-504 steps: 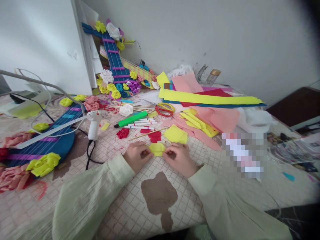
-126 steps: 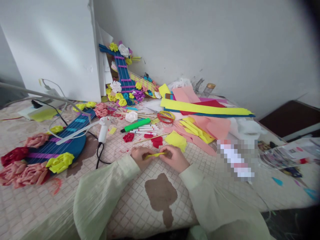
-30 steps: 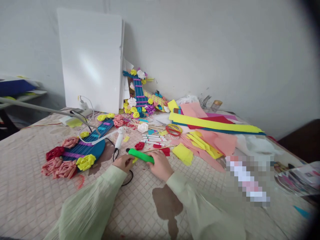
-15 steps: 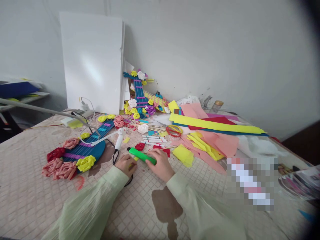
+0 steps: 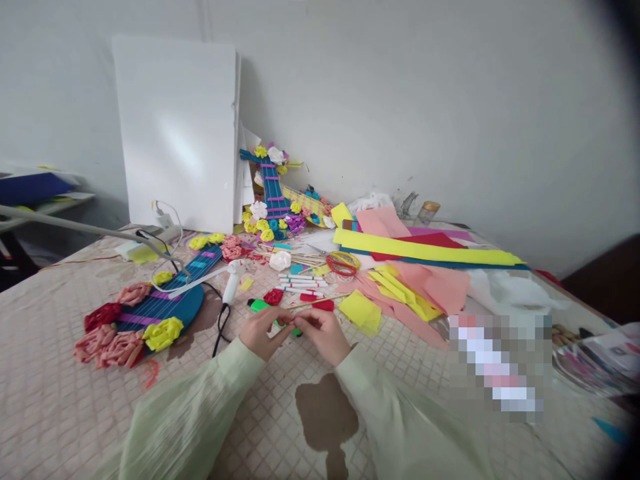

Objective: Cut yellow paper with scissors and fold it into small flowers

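Observation:
My left hand (image 5: pixel 263 333) and my right hand (image 5: pixel 325 335) meet over the middle of the table, fingertips pinched close together. Whatever is between them is too small to make out. Just behind the fingers lies a long green object with a black end (image 5: pixel 259 305), partly covered by my hands. Beyond it are a red crumpled-paper piece (image 5: pixel 273 297) and a thin wooden stick (image 5: pixel 320 301). A white glue gun (image 5: pixel 231 287) stands left of my hands, its black cord trailing down. Farther left lies a blue guitar-shaped craft (image 5: pixel 175 300) with paper flowers.
White markers (image 5: pixel 303 283), red-handled scissors (image 5: pixel 342 265) and a white paper flower (image 5: pixel 280 260) lie behind my hands. Crepe paper (image 5: pixel 430 248) spreads to the right. Another decorated guitar (image 5: pixel 273 187) leans at the back beside a white board (image 5: pixel 175 133). A lamp arm (image 5: pixel 95 223) crosses the left.
My right hand has let go of the green object, which now lies behind the fingers. Both hands have come together, fingertips pinched. The view has shifted slightly.

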{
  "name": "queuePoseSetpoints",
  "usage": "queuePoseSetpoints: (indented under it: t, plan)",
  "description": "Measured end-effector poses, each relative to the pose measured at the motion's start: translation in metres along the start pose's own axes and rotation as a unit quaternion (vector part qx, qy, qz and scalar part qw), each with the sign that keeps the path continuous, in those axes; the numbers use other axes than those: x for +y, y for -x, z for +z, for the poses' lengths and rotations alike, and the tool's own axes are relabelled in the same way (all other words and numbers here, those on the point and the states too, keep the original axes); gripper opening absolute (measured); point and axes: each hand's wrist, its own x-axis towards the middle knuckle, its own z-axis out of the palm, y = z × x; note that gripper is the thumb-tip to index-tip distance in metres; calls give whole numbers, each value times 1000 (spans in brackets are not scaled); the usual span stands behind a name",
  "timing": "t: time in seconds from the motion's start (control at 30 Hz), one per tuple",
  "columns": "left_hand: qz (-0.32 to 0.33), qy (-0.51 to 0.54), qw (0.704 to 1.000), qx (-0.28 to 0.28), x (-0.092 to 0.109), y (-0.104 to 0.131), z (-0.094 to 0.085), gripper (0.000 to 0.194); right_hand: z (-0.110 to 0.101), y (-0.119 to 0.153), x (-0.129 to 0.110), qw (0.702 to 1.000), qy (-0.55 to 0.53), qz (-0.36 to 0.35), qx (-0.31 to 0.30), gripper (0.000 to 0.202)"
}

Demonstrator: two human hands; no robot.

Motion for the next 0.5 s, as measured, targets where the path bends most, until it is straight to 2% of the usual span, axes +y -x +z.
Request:
queuePoseSetpoints:
  t: [0.1,0.2,0.37,0.5]
  plan:
    - [15,20,1000,-1,5,-2,3,20,-4,-1,-1,999,-43,11,-11,22]
    - [14,35,999,-14,6,-3,6,23,-6,-1,0,998,-64,28,7,21]
    - [18,26,999,-18,6,-11,2,17,-11,-3,2,994,-56,33,91,21]
    - [7,-29,999,-26,4,-32,-6,17,-20,-5,0,988,-63,30,137,22]
